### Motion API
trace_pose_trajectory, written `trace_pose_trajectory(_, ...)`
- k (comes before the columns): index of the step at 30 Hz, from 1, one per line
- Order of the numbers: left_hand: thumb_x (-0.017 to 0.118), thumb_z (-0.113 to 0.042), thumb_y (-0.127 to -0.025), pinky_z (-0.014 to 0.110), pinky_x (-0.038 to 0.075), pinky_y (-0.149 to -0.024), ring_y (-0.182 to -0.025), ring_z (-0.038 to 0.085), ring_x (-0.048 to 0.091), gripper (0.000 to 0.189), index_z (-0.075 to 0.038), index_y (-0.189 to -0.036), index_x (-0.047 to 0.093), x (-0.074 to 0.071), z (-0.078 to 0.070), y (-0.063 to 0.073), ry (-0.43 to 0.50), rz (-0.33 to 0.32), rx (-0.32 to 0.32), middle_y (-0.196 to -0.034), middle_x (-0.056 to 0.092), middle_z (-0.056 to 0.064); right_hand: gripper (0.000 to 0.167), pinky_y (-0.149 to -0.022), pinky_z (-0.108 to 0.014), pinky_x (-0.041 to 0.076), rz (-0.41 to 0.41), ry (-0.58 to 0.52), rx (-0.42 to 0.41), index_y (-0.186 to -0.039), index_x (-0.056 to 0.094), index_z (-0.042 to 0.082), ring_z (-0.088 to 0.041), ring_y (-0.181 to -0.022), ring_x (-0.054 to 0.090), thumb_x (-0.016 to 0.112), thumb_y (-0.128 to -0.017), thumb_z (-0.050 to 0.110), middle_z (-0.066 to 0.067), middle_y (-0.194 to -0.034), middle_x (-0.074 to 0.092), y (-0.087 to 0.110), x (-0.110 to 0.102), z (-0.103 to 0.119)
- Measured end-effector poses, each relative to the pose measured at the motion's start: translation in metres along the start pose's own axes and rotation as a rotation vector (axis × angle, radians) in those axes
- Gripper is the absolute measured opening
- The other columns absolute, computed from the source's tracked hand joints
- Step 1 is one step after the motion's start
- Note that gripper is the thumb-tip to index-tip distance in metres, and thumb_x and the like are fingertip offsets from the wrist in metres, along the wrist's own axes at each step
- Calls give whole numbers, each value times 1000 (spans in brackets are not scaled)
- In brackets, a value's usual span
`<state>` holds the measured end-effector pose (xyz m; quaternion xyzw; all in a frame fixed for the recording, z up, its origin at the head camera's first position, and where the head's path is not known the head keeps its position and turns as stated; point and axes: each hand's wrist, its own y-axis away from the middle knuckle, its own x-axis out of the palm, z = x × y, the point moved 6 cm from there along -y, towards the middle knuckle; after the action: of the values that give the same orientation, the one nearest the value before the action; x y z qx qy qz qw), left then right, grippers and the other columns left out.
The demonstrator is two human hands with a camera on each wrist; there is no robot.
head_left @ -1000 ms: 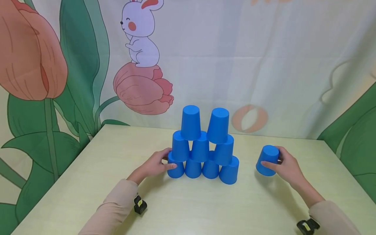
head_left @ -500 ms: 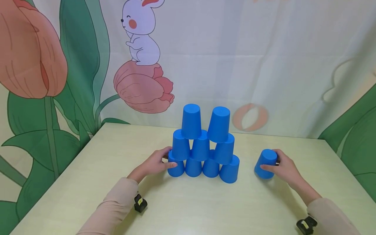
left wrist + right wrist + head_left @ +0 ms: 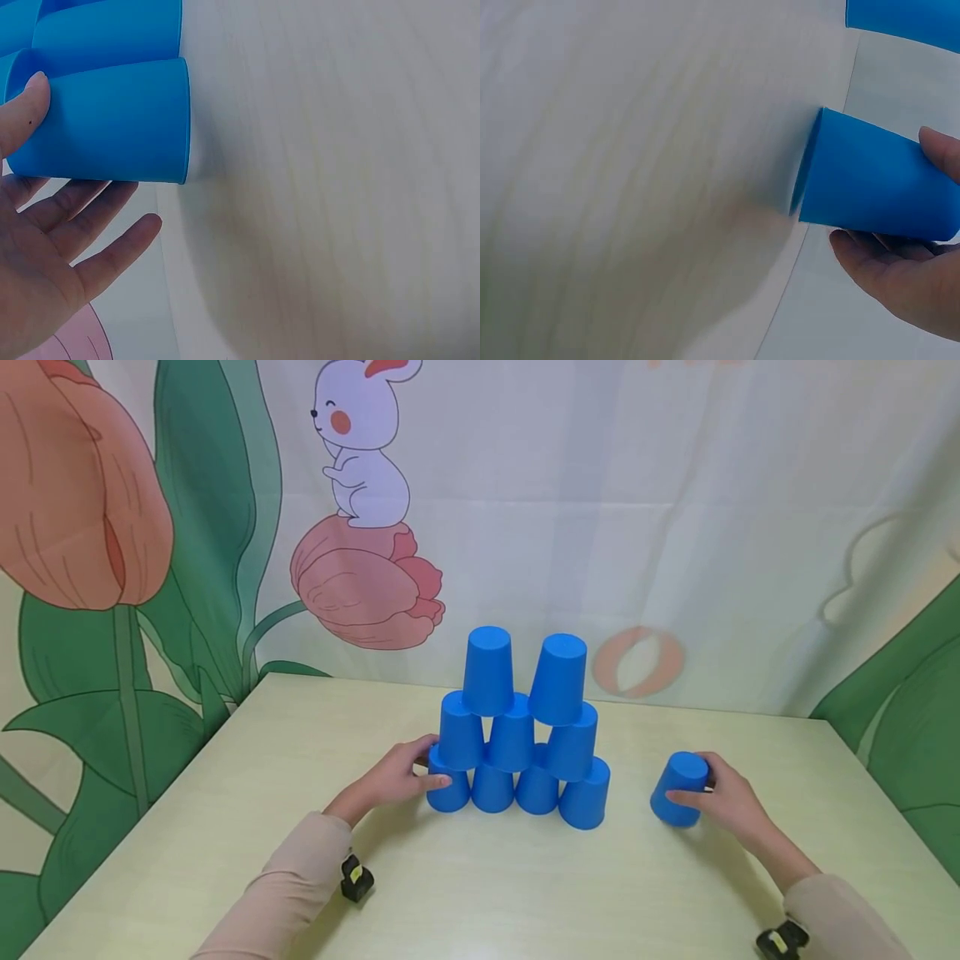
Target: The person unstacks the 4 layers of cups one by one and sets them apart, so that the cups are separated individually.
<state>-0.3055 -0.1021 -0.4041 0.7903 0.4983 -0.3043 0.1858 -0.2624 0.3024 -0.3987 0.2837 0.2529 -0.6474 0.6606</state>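
Upside-down blue cups stand stacked in three tiers on the table, with two cups, such as the top left cup (image 3: 488, 672), on the highest tier. My left hand (image 3: 396, 774) is at the leftmost bottom cup (image 3: 112, 124), thumb on its front and fingers along its far side. In the left wrist view those fingers are spread, the little finger off the cup. Right of the stack, my right hand (image 3: 731, 797) grips a single upside-down blue cup (image 3: 678, 789) between thumb and fingers. That cup tilts a little; whether its rim touches the table cannot be told.
The pale wooden table (image 3: 525, 902) ends at the back against a printed curtain (image 3: 750, 568) with a rabbit and tulips. Black wrist devices, such as the left one (image 3: 357, 878), sit by the sleeves. Bare tabletop lies between the stack and the right cup.
My right hand has lowered its cup toward the table and slightly nearer to me. The left hand and the stack have stayed in place.
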Motion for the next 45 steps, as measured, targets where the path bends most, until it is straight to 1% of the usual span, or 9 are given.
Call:
trace_pose_trajectory(13,66,-30,-83,46,45,-87,-109,30,53,64,-7,-136,37,0,1,0,2,-8,-10,-123,54,10,81,-92,-58,34,-42,-48,-65,-140,20,-3,-50,-121,33,65,-84,33,-31,-138,30,5,-16,16)
trace_pose_trajectory(16,66,-30,-83,46,45,-87,-109,30,53,64,-7,-136,38,0,2,0,-2,-10,-2,-123,55,11,79,-94,-48,38,-102,-41,-79,-141,22,2,-42,-121,36,65,-83,35,-26,-137,34,0,-19,9)
trace_pose_trajectory(21,67,-30,-82,45,46,-87,-109,29,53,65,-7,-136,38,1,4,0,-5,-14,-14,-123,55,10,81,-99,-43,34,-160,-80,-138,-143,23,12,-35,-126,33,67,-81,39,-19,-140,34,-6,-23,5)
trace_pose_trajectory(23,67,-29,-82,45,46,-87,-109,29,53,65,-8,-136,38,1,4,0,-1,-16,-21,-123,55,9,85,-100,-52,28,-136,-118,-165,-145,19,13,-39,-128,29,67,-81,39,-22,-142,30,-5,-25,13)
trace_pose_trajectory(27,67,-29,-83,46,45,-87,-109,29,53,65,-8,-137,37,1,3,0,4,-17,-21,-123,54,9,82,-100,-47,32,-159,-143,-174,-145,19,17,-36,-127,32,67,-81,37,-19,-142,32,-2,-25,28)
trace_pose_trajectory(32,67,-29,-83,46,45,-87,-109,29,53,65,-8,-137,37,0,4,-1,2,-19,-22,-124,54,9,83,-98,-54,30,-139,-223,-225,-146,17,18,-39,-126,32,67,-82,35,-20,-141,32,12,-24,63)
trace_pose_trajectory(36,66,-29,-83,46,45,-87,-110,29,53,65,-8,-136,37,1,5,-2,0,-15,-13,-124,54,10,76,-97,-40,37,-169,-298,-277,-144,22,19,-30,-125,39,67,-84,27,-16,-139,37,16,-21,74)
trace_pose_trajectory(41,66,-29,-83,46,45,-87,-110,30,53,64,-7,-136,37,2,5,-1,14,-10,-6,-124,54,11,73,-91,-24,42,-175,-369,-336,-144,23,22,-28,-123,42,65,-85,23,-13,-139,39,15,-17,84)
trace_pose_trajectory(45,66,-27,-84,46,45,-87,-110,29,53,63,-7,-136,37,2,5,-2,24,-14,-7,-124,54,10,70,-85,-16,43,-164,-565,-463,-141,31,20,-18,-120,47,67,-83,11,-9,-137,43,3,-14,78)
